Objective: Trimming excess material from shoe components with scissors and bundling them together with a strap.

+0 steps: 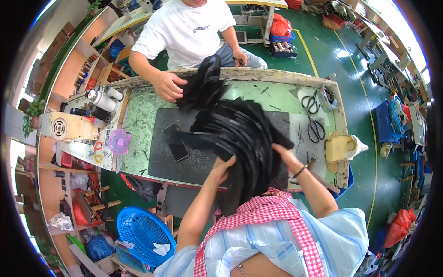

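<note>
Bundle of black strips point(244, 138): located over the near half of the table point(140, 120), in front of the wearer's chest, fanned in a curve, with its lower ends hanging past the near edge toward the red-and-white checked apron point(263, 214). The table has a worn green top with a raised wooden border. A co-worker in a white T-shirt point(194, 34) sits at the far side. On the green top lies a dark rectangular mat point(203, 164), partly covered by the bundle. Below the table, to the left, stands a blue plastic basket point(123, 226). A second, smaller bunch of black strips point(205, 85) lies across the far border, next to the co-worker's hand point(169, 86). The left hand point(223, 167) has its thumb and fingers clamped on the bundle's lower left side. The right hand point(288, 158) touches the right side; its fingers are partly covered by strips, so I cannot tell whether they are closed. Right of the mat are black-handled scissors point(316, 130), with a pale yellow block point(336, 148) nearer the right border. Left, by the table's side, are a pink round basket point(120, 141) and orange-handled scissors point(98, 151). Small dark scraps are scattered over the green top.
</note>
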Demonstrator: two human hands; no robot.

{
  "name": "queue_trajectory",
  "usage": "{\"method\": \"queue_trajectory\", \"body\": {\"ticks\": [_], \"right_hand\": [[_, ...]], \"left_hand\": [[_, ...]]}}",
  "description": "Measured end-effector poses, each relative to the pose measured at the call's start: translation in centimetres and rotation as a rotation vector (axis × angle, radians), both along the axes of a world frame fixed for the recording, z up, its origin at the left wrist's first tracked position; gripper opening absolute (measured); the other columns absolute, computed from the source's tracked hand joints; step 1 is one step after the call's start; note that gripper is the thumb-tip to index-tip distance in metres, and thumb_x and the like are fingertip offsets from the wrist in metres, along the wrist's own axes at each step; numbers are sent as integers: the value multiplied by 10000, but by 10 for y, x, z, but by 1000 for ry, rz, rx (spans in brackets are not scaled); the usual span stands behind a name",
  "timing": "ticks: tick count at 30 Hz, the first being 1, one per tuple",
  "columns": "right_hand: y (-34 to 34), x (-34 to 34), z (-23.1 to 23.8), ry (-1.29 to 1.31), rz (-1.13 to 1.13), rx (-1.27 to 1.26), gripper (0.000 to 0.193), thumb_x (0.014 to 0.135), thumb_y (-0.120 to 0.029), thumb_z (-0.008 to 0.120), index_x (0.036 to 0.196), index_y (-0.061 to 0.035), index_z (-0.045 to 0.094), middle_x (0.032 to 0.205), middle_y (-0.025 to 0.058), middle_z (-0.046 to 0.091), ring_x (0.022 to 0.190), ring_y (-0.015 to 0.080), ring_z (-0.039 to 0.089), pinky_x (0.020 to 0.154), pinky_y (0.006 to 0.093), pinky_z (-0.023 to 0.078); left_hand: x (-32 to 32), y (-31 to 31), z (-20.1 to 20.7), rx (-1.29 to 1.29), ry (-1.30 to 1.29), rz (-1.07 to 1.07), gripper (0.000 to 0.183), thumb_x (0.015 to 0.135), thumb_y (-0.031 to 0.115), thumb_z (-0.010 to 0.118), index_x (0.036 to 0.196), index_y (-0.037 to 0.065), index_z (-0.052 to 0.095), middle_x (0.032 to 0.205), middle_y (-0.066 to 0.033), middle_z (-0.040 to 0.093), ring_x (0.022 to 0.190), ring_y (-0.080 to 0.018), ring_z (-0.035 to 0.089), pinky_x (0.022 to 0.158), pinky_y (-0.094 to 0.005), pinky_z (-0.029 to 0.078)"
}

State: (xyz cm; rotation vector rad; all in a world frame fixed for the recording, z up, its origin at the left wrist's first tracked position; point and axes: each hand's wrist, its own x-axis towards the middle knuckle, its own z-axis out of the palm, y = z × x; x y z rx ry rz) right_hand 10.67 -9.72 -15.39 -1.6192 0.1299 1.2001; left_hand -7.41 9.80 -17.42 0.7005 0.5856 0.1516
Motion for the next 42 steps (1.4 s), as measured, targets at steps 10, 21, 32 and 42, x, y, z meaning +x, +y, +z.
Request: {"method": "queue_trajectory", "body": {"ticks": [10, 21, 32, 42], "right_hand": [[-69, 102, 77, -1602, -99, -267, 548, 742, -109, 631, 1238, -6, 423, 1176, 200, 503, 1106, 369, 467, 954, 385, 386], [-4, 18, 76, -1444, 809, -384, 436, 694, -285, 693, 1046, -52, 584, 955, 89, 584, 942, 259, 526, 809, 363, 398], [51, -53, 61, -1260, 521, -596, 541, 702, -238, 715, 1110, 32, 485, 956, 191, 547, 873, 352, 573, 777, 404, 475], [40, -67, 35, -1393, 481, -471, 633, 652, -119, 721, 1227, -83, 459, 1140, 178, 461, 1061, 334, 473, 804, 392, 486]], "left_hand": [[114, -58, -18, 244, 346, -217, 579, 734, 317, 753, 1170, 112, 432, 1056, -30, 579, 916, -175, 584, 727, -374, 478], [97, -37, -29, 100, 280, -159, 435, 764, 320, 730, 1058, 86, 512, 928, -35, 639, 778, -167, 633, 664, -300, 485], [77, -7, -67, -43, 68, -8, 158, 910, 223, 548, 912, 66, 528, 818, -35, 602, 756, -161, 598, 718, -327, 494], [39, 17, 3, 1958, -167, -308, 495, 665, 222, 731, 1100, 79, 544, 1133, -115, 534, 1045, -262, 526, 816, -369, 453]]}}
